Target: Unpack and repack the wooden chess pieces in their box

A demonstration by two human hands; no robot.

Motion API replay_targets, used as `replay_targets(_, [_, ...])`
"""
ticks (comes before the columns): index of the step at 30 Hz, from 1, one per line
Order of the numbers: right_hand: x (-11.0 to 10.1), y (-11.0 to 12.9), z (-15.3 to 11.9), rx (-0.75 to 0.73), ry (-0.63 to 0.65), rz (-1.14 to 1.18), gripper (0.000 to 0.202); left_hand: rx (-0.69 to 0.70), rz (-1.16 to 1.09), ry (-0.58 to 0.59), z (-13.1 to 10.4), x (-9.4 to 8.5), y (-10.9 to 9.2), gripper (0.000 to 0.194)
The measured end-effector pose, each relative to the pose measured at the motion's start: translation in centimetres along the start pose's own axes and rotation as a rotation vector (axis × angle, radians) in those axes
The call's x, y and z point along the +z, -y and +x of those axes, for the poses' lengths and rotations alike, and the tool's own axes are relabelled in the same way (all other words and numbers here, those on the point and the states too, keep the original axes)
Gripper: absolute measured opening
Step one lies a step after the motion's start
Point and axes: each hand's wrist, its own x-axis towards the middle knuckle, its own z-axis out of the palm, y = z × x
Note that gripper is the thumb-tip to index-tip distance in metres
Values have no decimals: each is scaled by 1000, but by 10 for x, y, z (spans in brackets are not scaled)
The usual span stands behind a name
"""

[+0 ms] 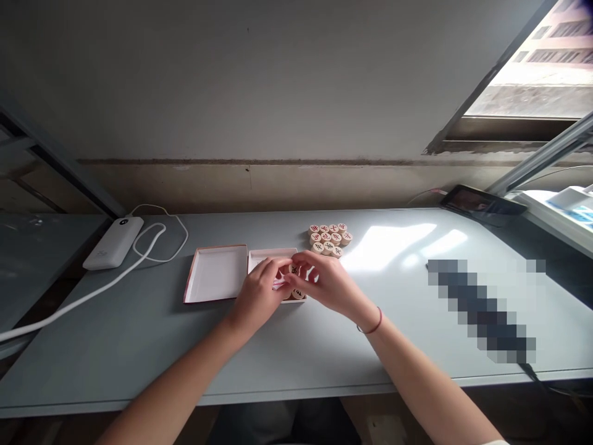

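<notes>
A shallow white box [259, 254] stands at the middle of the grey desk, with round wooden pieces [298, 294] at its right side. My left hand [263, 290] and my right hand [324, 279] meet above it, fingertips close together. Between them is a round piece [293, 269] with a dark character, pinched by my right hand. The fingers of my left hand are bent at its left side; what they hold, if anything, is hidden. Just behind the box sit stacked round pieces [326, 237], several with red characters, others with black ones. An open lid [217, 275] lies left of the box.
A white power bank [113, 243] with a white cable [115, 279] lies at the left. At the back right a phone [482, 205] leans beside a white object [560, 213]. A pixelated dark item [482, 309] lies on the right. The desk's front edge [324, 393] runs below my arms.
</notes>
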Motion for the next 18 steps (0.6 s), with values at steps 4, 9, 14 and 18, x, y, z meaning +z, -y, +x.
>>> replay_targets(4, [-29, -29, 1, 118, -162, -208, 19, -38, 176, 89, 5, -11, 9, 30])
replay_targets(9, [-57, -65, 1, 353, -255, -512, 15, -412, 413, 294, 9, -30, 29, 31])
replay_targets(14, [-51, -73, 1, 372, -173, -568, 8, -599, 323, 466, 11, -39, 37, 35])
replay_targets(18, [-49, -75, 1, 373, -155, -610, 8, -593, 319, 484, 13, -39, 35, 35])
